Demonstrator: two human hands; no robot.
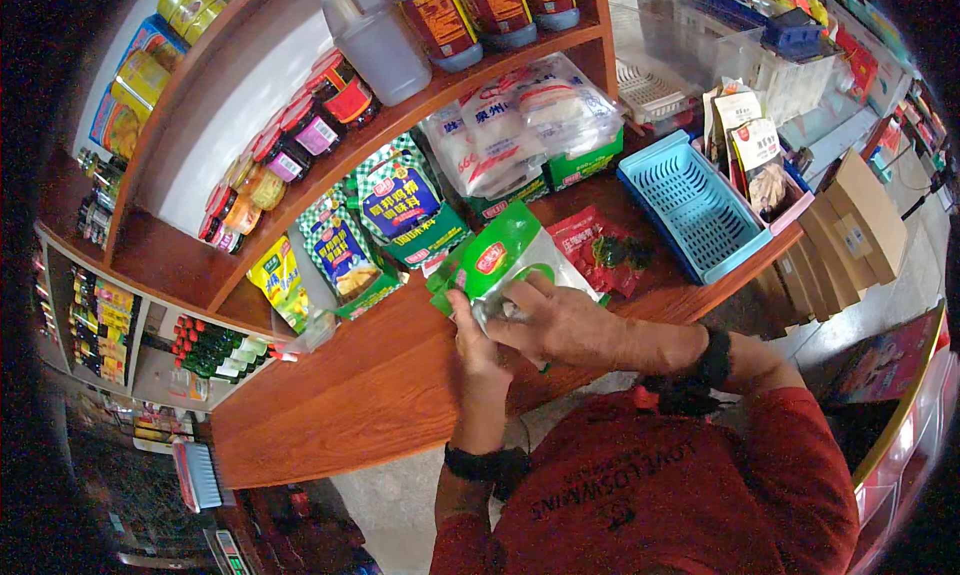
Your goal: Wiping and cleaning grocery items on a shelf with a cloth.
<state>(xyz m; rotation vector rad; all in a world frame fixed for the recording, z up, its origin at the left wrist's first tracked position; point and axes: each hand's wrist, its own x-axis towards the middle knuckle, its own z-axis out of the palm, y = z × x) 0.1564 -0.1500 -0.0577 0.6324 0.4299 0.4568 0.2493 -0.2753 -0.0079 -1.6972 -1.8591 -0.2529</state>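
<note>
My left hand (484,346) grips the near left edge of a green and white printed package (499,249), its thumb up along the side. The package is tilted above the wooden counter and carries a red oval logo. My right hand (562,320) lies over the front of it, fingers bent at a shiny, pale area. Blur hides whether those fingers pinch anything or reach inside. Just beyond the package, a red plastic packet (592,249) with a dark picture rests on the wooden counter (352,402).
Display boxes of seasoning bags (401,207) line the back, beside bagged white goods (517,125). A blue plastic basket (690,207) and a pink tray of pouches (787,189) stand right. Above runs a wooden shelf (292,200) with jars and bottles. Cardboard boxes (851,234) stand below right.
</note>
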